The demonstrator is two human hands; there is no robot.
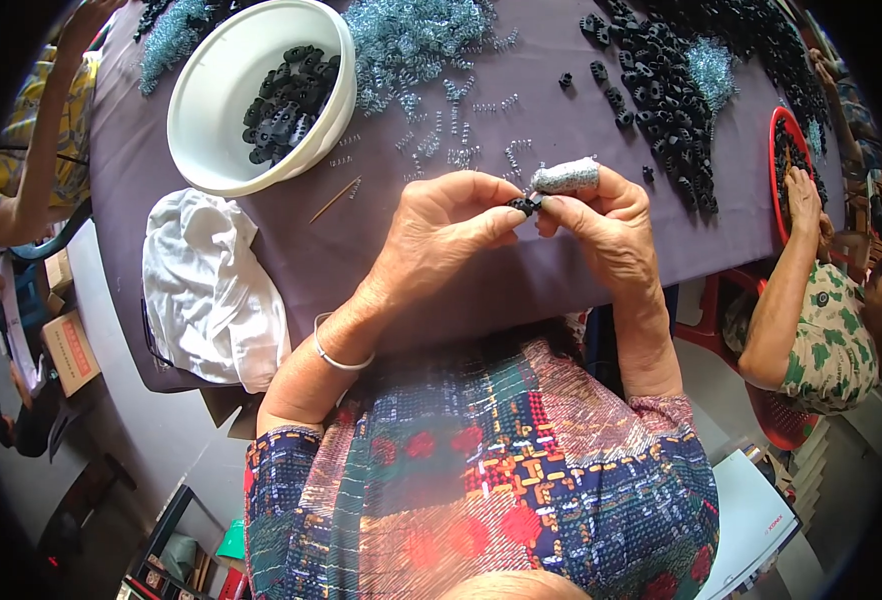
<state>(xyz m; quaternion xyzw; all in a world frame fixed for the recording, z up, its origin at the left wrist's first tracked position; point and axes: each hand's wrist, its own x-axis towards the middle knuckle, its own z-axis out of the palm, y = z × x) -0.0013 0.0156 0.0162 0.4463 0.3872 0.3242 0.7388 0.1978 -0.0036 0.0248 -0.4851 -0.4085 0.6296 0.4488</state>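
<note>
Over the near part of the table, my left hand (451, 220) pinches a small black plastic part (522, 205) between thumb and fingertips. My right hand (606, 230) meets it from the other side, its thumb and index finger closed at the part's edge. A silvery grey wrap (566, 178) covers that index finger. Whatever the right fingertips grip is too small and hidden to name. Just beyond my hands lie loose metal coil springs (461, 155), and a large heap of springs (411, 45) rises further back.
A white plastic bowl (183, 120) at the left holds black parts. A thin wooden stick (335, 198) lies near a white cloth (206, 280). More black parts (671, 130) are piled at the right, beside a co-worker's hand (803, 200) over a red tray (775, 175).
</note>
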